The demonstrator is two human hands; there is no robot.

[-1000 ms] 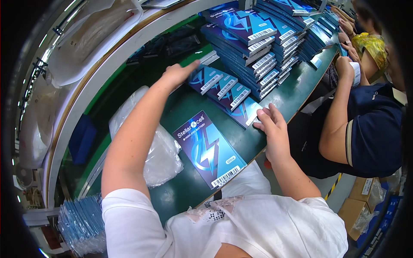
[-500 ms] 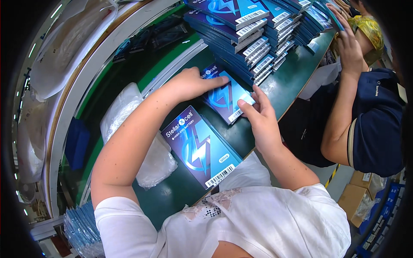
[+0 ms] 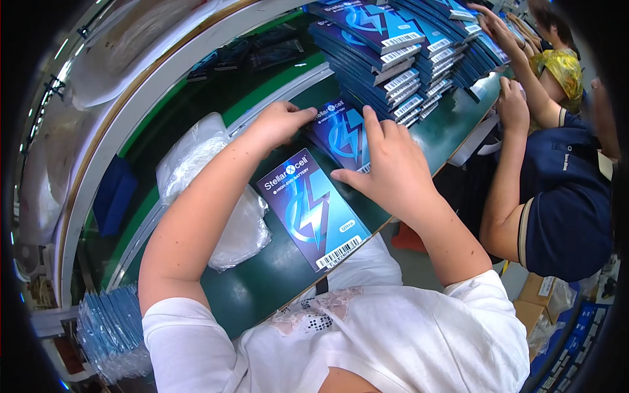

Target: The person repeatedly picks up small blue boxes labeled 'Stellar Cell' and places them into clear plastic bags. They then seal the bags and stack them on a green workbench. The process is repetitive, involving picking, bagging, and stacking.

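A flat purple-and-blue battery box (image 3: 337, 134) with a lightning bolt lies on the green tabletop between my hands. At its upper left corner the curled fingers of my left hand (image 3: 282, 124) grip the edge. My right hand (image 3: 396, 154) is spread over its right side, thumb by the lower edge and forefinger stretched along the far side, covering part of the box. Nearer to me lies a matching battery box (image 3: 314, 213), face up and untouched. Just beyond my right fingers rise tall stacks of the same boxes (image 3: 400, 72).
Clear plastic wrapping (image 3: 239, 229) lies left of the near box, under my left forearm. A green conveyor (image 3: 147, 170) with a metal rail runs along the left. Blue plastic-wrapped packs (image 3: 111, 331) stand at lower left. A co-worker in a dark shirt (image 3: 563, 203) is at the right.
My right hand has opened out and moved over the far box's right side. My left hand has drawn back to its upper left corner. The layer jutting under the near box no longer shows.
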